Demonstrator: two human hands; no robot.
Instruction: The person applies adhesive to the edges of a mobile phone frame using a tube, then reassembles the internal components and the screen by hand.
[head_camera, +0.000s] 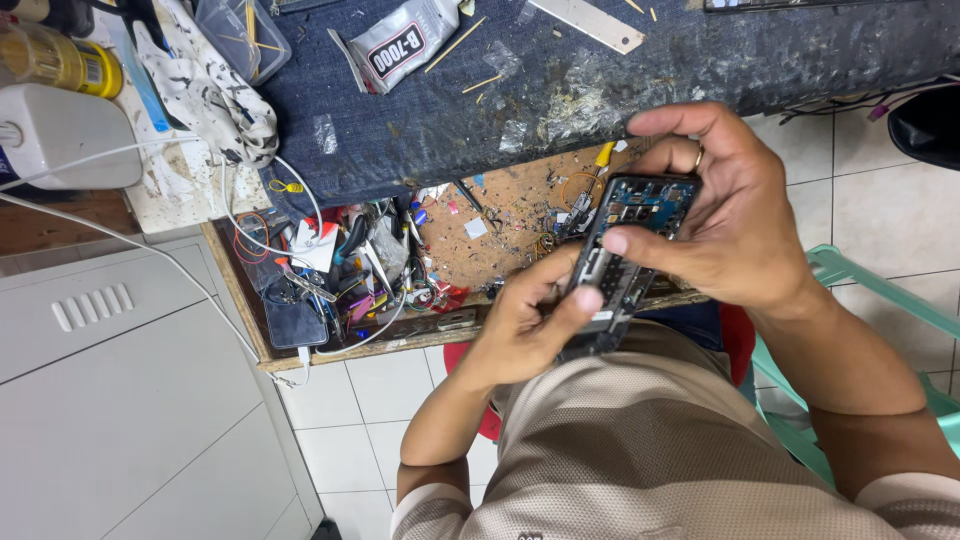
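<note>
Opened phone, back cover off and board exposed, sits in the air above the lap, just off the front edge of the open drawer. Left hand grips its lower end, thumb across the frame. Right hand clasps the upper end, thumb on the board, fingers wrapped behind. Drawer's left half is crammed with cables and tools; right half is bare board with scraps. Dark mat on the bench holds a glue pouch near its far edge. Green chair is close to the right forearm.
</note>
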